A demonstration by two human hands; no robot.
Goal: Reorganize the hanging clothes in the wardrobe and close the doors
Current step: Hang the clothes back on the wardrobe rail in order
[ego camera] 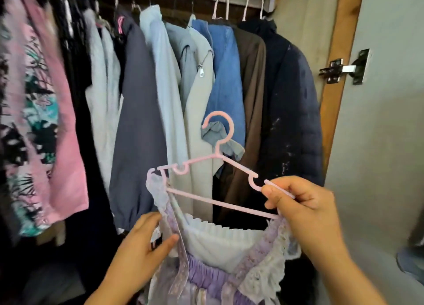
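Right hand (302, 213) pinches the right end of a pink hanger (220, 167), fingers curled round its shoulder and lower bar. Left hand (146, 240) grips the left strap of the lilac frilly dress (218, 270) just below the hanger's left end; the dress droops between and under both hands, straps on the hanger ends. Hanger hook points up, above the hands, in front of the hung jackets (220, 79). Rail (243, 0) well above. Open wardrobe door (390, 121) right of the right hand.
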